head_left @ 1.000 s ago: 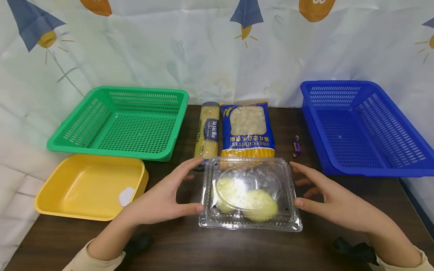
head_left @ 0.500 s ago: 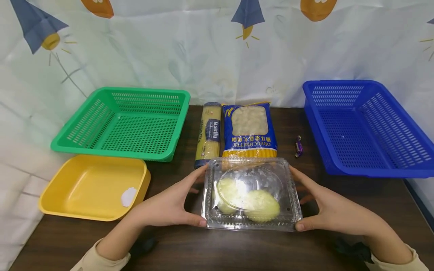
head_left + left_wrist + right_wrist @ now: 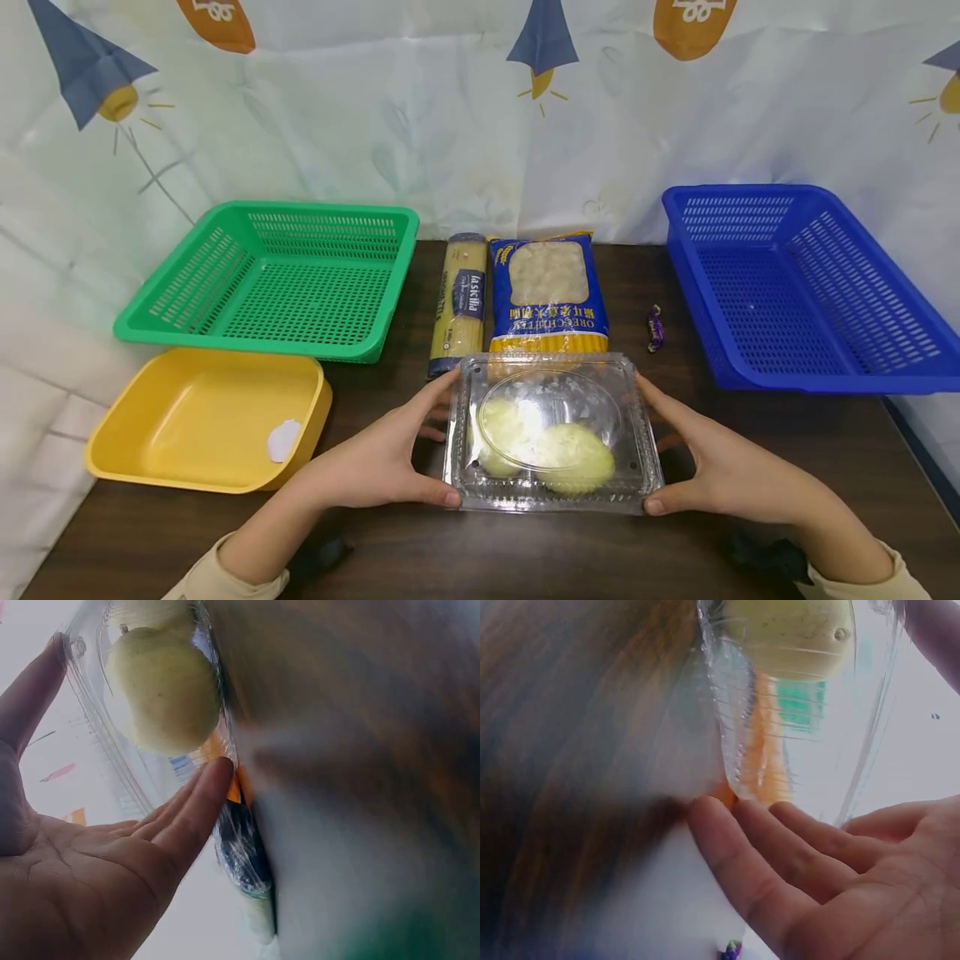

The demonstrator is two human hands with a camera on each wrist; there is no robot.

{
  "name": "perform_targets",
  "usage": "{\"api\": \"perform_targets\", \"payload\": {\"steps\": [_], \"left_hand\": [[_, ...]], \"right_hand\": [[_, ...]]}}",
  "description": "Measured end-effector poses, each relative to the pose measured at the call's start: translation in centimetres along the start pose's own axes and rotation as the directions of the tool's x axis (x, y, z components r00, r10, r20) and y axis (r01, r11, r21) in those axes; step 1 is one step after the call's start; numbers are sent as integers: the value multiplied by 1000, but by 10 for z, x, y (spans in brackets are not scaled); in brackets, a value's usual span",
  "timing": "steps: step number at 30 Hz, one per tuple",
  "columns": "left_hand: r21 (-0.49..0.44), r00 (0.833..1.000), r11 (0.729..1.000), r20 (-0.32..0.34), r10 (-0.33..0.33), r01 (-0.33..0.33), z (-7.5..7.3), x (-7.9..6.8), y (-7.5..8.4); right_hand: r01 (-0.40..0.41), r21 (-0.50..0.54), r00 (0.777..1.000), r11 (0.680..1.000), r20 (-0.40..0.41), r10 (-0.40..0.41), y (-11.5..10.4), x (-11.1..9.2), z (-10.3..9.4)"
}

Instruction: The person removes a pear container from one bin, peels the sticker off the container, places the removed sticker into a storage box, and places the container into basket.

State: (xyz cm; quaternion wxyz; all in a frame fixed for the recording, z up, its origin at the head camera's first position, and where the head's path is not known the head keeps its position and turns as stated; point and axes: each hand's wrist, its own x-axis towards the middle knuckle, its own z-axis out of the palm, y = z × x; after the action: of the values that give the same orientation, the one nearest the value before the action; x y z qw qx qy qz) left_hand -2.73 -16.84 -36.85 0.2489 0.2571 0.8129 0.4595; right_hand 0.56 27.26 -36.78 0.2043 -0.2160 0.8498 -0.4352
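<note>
A clear plastic clamshell box (image 3: 555, 504) lies in the middle of the table, with two pale yellow-green fruits (image 3: 573, 458) showing through its lid. In the left wrist view one fruit (image 3: 165, 694) has a short stem. My left hand (image 3: 375, 458) grips the box's left side, thumb at the near corner and fingers toward the far one. On the opposite side my right hand (image 3: 731, 467) holds it the same way. Seen from the right wrist, the right fingertips (image 3: 709, 810) are low at the box's bottom edge, close over the table.
Behind the box lie a spaghetti pack (image 3: 459, 329) and a blue orecchiette bag (image 3: 551, 321). A purple-wrapped candy (image 3: 656, 328) is near the blue basket (image 3: 832, 385). At left stand a green basket (image 3: 247, 343) and a yellow tub (image 3: 202, 400) with a white piece (image 3: 282, 440) inside.
Both hands have closed in on the box from its sides, thumbs now at its near corners. The box keeps nearly the same place; the view shifts slightly.
</note>
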Motion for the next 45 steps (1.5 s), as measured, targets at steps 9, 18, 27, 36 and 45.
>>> {"api": "perform_targets", "payload": {"steps": [9,18,27,36,45], "left_hand": [[-32,1000,999,-11,7,-7,1,-3,2],[-60,992,996,-110,65,-72,-4,-9,8],[-95,970,980,-188,157,-177,-15,-16,20],[-66,951,980,-261,166,-189,-31,-30,32],[-69,921,970,-335,199,-234,-53,-44,40]], "right_hand": [[37,-32,996,999,-76,-39,-1,0,2],[139,-17,981,990,-136,-140,-3,4,-4],[199,149,974,969,-137,-179,-17,14,-12],[225,173,968,959,-153,-200,-40,29,-19],[305,228,947,925,-173,-269,-59,57,-19]]}}
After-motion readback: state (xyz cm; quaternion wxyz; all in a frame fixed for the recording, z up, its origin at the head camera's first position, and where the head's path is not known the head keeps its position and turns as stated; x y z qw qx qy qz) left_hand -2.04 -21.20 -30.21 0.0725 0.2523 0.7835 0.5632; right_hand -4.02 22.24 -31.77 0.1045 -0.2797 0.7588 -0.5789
